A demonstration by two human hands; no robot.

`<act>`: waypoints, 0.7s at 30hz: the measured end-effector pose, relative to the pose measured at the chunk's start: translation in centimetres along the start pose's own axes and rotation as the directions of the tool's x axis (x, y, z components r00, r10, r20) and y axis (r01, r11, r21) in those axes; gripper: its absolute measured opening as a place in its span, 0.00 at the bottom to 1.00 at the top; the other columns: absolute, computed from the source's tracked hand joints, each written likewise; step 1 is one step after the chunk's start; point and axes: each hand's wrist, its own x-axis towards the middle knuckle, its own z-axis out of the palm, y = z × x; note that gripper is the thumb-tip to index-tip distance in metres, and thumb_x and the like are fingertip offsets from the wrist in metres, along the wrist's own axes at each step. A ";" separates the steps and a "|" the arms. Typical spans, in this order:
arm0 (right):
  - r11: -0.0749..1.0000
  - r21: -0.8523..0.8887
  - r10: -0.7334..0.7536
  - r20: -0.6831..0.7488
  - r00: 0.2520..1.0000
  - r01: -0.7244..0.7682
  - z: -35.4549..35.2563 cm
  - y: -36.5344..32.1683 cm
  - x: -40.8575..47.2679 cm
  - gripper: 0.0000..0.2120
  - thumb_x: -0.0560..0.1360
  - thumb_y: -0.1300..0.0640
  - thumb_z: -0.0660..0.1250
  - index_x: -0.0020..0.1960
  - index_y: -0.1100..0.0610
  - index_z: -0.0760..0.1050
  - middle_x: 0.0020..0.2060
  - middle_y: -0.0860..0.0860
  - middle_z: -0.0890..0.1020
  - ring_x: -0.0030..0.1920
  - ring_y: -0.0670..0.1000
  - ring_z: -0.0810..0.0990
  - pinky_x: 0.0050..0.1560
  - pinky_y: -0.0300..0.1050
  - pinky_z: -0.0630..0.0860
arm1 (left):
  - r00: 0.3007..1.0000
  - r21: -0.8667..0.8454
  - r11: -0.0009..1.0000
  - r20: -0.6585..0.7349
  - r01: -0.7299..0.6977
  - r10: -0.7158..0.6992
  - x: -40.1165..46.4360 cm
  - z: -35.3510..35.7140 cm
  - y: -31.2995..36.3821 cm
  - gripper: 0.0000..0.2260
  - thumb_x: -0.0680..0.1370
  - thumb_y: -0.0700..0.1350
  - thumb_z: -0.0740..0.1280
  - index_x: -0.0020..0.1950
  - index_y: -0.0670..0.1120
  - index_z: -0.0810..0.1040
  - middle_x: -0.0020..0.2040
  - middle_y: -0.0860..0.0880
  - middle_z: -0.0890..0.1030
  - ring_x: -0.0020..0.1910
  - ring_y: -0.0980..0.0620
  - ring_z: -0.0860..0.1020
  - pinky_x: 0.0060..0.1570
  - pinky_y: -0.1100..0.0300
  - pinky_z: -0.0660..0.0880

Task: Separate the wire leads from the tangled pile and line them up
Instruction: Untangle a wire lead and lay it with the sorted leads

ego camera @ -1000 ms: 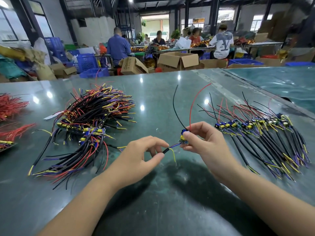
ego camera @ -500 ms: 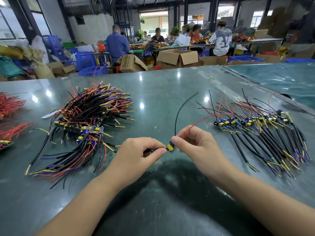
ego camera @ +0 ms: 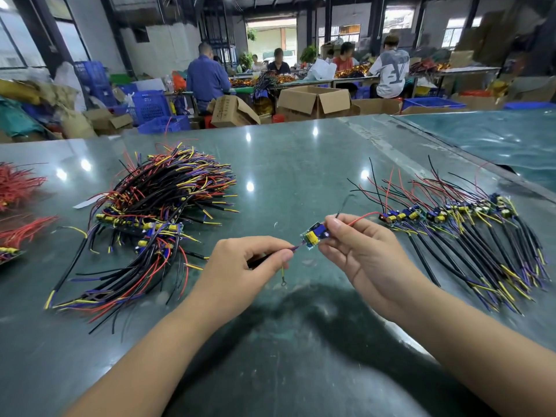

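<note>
Fingers of my left hand (ego camera: 240,266) pinch wire lead (ego camera: 293,247); right hand (ego camera: 358,251) grips its small board (ego camera: 313,235), between tangled pile (ego camera: 150,224) and lined-up row (ego camera: 469,236).

A large "Y" shows on a seated worker's white shirt (ego camera: 391,70).

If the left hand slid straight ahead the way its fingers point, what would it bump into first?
Most likely the little circuit board that the right hand holds, just beyond the left hand, which pinches its wires. Depth is hard to judge from one view.
</note>
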 end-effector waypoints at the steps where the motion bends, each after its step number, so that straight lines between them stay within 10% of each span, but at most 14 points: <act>1: 1.000 -0.008 0.006 -0.006 1.000 -0.006 0.0 0.0 0.1 0.03 0.73 0.64 0.66 0.46 0.62 0.76 0.35 0.53 0.83 0.33 0.46 0.81 0.40 0.37 0.80 | 1.000 0.006 1.000 0.003 -0.003 0.003 0.0 0.0 0.0 0.04 0.73 0.49 0.68 0.40 0.57 0.82 0.33 0.54 0.81 0.28 0.58 0.68 0.29 0.63 0.65; 10: 0.984 -0.145 -0.120 -0.083 0.989 0.107 -0.1 0.2 0.2 0.06 0.78 0.65 0.62 0.44 0.58 0.74 0.34 0.54 0.84 0.31 0.48 0.81 0.37 0.39 0.80 | 0.999 0.038 0.999 0.046 -0.019 0.017 -0.2 0.1 0.2 0.05 0.73 0.50 0.68 0.43 0.52 0.84 0.35 0.54 0.82 0.34 0.46 0.77 0.36 0.54 0.71; 15: 0.916 -0.362 -0.239 -0.143 0.960 0.174 -0.5 -0.1 0.8 0.06 0.77 0.61 0.65 0.42 0.55 0.75 0.33 0.47 0.84 0.34 0.43 0.78 0.35 0.33 0.72 | 0.997 0.002 1.000 0.070 -0.026 0.026 -0.3 -0.2 -0.1 0.04 0.74 0.48 0.69 0.42 0.55 0.83 0.33 0.55 0.81 0.29 0.58 0.70 0.30 0.64 0.65; 21: 0.984 -0.019 -0.176 -0.281 0.943 0.178 -1.5 -1.9 1.6 0.08 0.78 0.64 0.63 0.40 0.57 0.72 0.31 0.51 0.81 0.26 0.42 0.73 0.28 0.30 0.72 | 0.997 0.009 1.000 0.071 -0.011 0.011 -0.1 -0.4 -0.4 0.04 0.73 0.52 0.67 0.45 0.58 0.81 0.34 0.53 0.82 0.31 0.52 0.71 0.32 0.54 0.68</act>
